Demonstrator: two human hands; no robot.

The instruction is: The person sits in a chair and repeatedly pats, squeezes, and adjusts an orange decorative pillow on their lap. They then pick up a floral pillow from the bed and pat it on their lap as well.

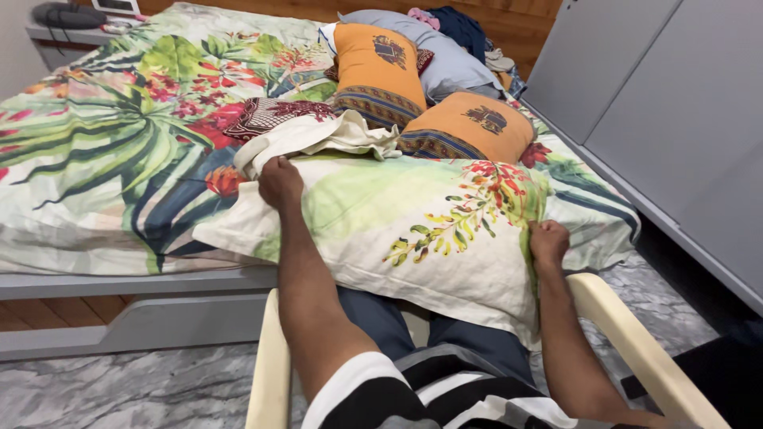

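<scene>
**Floral pillow held at both ends over the lap**

A large pillow (pixel 413 238) in a white case printed with leaves and red flowers is held across the lap of a person seated in a cream plastic chair (pixel 636 342). Its far edge rests against the bed (pixel 95 159).

The left hand (pixel 280 183) is closed over the pillow's upper left edge. Its fingers (pixel 274 171) are curled together into the fabric, gripping the case. Just beyond these fingers a crumpled cream cloth (pixel 318 137) is seen, touching the pillow's far edge, and beyond that a dark red patterned cloth (pixel 270 114).

The right hand (pixel 548 242) is clenched on the pillow's right end. Its fingers are folded tightly together, and the fabric is bunched where it is pinched under them.

Beyond the pillow, between the two hands, two orange cushions (pixel 469 125) with dark emblems and striped borders are laid on the floral bedspread. A grey pillow (pixel 453 56) and some bundled clothes (pixel 465 28) are placed behind them, well away from the fingers. A grey wardrobe (pixel 675 103) stands to the right of the right-hand fingers. Dark blue trousers (pixel 461 342) and a striped shirt (pixel 413 397) are visible below the pillow.
</scene>
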